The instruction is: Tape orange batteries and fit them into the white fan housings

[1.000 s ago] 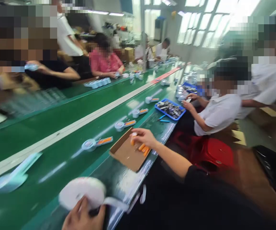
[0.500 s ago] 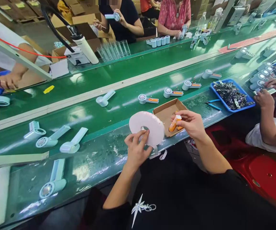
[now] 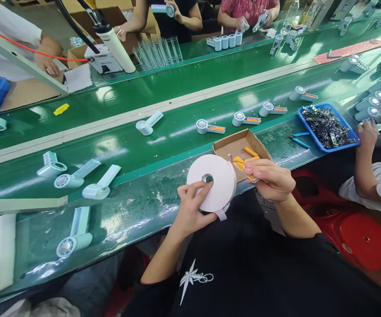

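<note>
Head view: tape roll (image 3: 222,182) partly hides the cardboard tray (image 3: 231,149).

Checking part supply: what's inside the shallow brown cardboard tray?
At least one orange cylinder lies in the tray. The bare right hand, holding a second cylinder, and the round white tape roll cover parts; contents behind them can't be seen.

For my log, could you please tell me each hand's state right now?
Left hand: closed, holding the tape roll.
Right hand: closed, holding an orange battery.
</note>
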`<state>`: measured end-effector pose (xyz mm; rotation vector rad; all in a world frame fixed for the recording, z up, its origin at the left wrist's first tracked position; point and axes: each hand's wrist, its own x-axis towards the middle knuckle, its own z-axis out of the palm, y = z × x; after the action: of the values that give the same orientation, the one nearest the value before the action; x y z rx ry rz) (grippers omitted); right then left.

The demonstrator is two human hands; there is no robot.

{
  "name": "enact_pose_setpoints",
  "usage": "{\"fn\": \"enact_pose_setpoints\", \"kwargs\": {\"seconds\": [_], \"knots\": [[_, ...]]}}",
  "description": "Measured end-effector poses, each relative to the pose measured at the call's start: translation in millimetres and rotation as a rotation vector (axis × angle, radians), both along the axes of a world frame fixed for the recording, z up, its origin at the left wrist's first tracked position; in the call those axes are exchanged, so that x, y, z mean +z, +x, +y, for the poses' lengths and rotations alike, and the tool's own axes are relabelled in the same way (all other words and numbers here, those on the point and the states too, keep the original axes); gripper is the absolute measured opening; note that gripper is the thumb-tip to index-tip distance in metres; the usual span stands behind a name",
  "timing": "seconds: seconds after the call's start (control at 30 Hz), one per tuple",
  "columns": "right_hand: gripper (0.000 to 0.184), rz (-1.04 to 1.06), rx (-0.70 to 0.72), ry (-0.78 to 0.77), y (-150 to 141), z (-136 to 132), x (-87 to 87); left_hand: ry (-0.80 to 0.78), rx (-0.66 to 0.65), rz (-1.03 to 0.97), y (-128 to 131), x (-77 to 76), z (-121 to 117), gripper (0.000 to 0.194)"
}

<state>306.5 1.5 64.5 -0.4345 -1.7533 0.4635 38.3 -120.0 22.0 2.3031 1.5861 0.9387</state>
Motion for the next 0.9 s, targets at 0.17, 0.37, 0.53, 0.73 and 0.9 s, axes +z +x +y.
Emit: {"fn": "enact_pose_setpoints", "kwargs": {"seconds": [0.17, 0.37, 0.53, 0.73, 0.9], "knots": [[0.037, -0.077, 0.016, 0.044, 4.0, 2.2, 1.2, -0.045, -0.005, 0.028, -5.1, 5.7, -2.8, 0.083], [0.038, -0.008, 0.18, -0.149, -3.1, -9.0, -17.9, 0.014, 0.016, 0.031, -3.5, 3.9, 2.6, 0.075], [0.051, 0.284, 0.15, -0.782, -13.4, -29.4, -30.5, 0.155, 0.029, 0.102, -10.5, -6.4, 6.7, 0.068], [0.069, -0.044, 0.325, -1.164, 6.7, 1.3, -7.5, 0.303, -0.145, 0.249, -33.6, -12.0, 23.0, 0.081], [0.067, 0.158, 0.291, -1.181, -7.9, 6.5, -6.1, 0.373, -0.038, 0.253, -16.7, -12.4, 33.5, 0.08]]}}
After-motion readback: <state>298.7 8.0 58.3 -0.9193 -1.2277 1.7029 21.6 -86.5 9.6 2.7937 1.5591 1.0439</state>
